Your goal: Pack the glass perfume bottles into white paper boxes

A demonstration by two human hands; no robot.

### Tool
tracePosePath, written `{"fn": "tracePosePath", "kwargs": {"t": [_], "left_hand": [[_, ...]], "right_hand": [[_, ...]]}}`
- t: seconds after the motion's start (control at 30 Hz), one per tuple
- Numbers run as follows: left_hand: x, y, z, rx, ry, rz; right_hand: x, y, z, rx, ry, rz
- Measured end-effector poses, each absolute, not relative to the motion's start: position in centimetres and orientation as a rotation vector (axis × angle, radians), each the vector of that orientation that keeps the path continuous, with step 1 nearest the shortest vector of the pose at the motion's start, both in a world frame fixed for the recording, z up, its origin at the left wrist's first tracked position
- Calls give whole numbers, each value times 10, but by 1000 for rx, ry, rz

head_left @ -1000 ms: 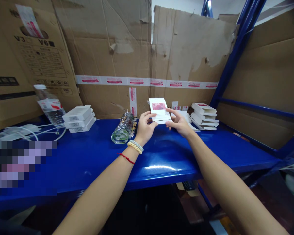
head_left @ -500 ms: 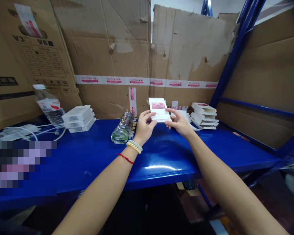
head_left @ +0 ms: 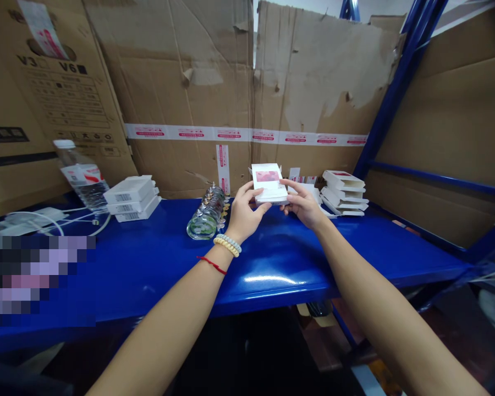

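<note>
A small white box with a pink picture on its face (head_left: 268,184) is held above the blue shelf (head_left: 157,264) by both hands. My left hand (head_left: 244,212) grips its left edge, thumb on top. My right hand (head_left: 303,203) holds its right edge with the fingers curled under. Just left of my left hand lies a clear glass bottle (head_left: 208,217) on its side. Behind my right hand is a pile of open white boxes (head_left: 343,193).
A stack of three closed white boxes (head_left: 132,197) and a plastic water bottle (head_left: 80,175) stand at the left, with white cables (head_left: 45,219) beside them. Worn cardboard sheets (head_left: 214,93) line the back. A blue rack post (head_left: 390,91) rises at the right.
The box has been tipped a little flatter and sits slightly lower between my hands. The hands stay in almost the same place.
</note>
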State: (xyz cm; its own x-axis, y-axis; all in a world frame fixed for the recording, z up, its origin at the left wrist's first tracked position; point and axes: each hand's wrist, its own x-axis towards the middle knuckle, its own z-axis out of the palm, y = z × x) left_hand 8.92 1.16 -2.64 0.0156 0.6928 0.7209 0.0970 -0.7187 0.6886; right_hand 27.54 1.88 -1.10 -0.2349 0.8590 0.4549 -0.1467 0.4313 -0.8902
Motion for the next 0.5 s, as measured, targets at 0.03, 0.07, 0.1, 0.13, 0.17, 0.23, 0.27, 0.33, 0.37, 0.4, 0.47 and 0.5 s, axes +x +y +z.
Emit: {"fn": "tracePosePath", "kwargs": {"t": [0.03, 0.07, 0.1, 0.13, 0.17, 0.23, 0.27, 0.33, 0.37, 0.4, 0.47, 0.5], "left_hand": [[89, 11, -26, 1854, 806, 1749], [89, 10, -26, 1864, 807, 1749], [89, 9, -25, 1876, 809, 1749], [89, 8, -25, 1889, 814, 1752], [88, 7, -24, 1904, 822, 1755], [88, 5, -23, 1933, 858, 1765], [88, 5, -23, 1947, 883, 1769], [88, 6, -23, 1965, 925, 1772], [88, 6, -24, 1968, 937, 1775], [88, 7, -24, 1965, 944, 1782], [88, 9, -24, 1953, 948, 1801], [88, 10, -24, 1947, 950, 1810]], "right_hand": [[276, 19, -11, -658, -1506, 1084], [276, 19, -11, -659, -1501, 1086], [276, 19, -10, -660, -1499, 1085], [276, 19, -10, -660, -1502, 1082], [275, 18, -10, -661, -1508, 1076], [274, 18, -11, -672, -1531, 1044], [274, 18, -11, -681, -1544, 1020], [273, 18, -12, -700, -1562, 970], [272, 19, -12, -703, -1568, 951], [272, 19, -12, -701, -1575, 939], [271, 18, -12, -692, -1596, 925], [271, 18, -13, -694, -1610, 918]]}}
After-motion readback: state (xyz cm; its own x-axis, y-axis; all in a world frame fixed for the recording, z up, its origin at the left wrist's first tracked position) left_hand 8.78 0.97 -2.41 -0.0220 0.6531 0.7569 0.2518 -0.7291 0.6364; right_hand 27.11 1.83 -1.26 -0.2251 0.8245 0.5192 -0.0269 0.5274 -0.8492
